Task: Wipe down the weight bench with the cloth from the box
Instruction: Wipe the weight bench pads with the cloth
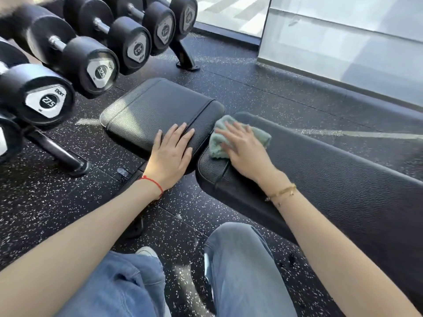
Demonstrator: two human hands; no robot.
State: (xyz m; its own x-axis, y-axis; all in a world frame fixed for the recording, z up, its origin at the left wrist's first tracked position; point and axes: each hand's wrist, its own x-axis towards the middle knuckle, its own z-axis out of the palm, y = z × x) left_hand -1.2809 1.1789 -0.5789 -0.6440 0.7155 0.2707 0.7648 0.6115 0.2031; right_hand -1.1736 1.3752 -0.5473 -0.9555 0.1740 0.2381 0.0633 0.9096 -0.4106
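The black weight bench has a short seat pad (148, 106) on the left and a long back pad (332, 179) running to the right. A crumpled pale green cloth (219, 143) lies on the near-left end of the long pad. My right hand (245, 147) presses flat on the cloth with fingers spread and straight. My left hand (170, 154) rests flat on the seat pad's near right corner, fingers extended. A narrow gap separates the two pads between my hands. No box is in view.
A rack of black dumbbells (91, 60) stands to the left, its foot (68, 156) on the speckled rubber floor. A glass wall (343, 42) runs along the far right. My legs in blue jeans (240, 271) are below the bench.
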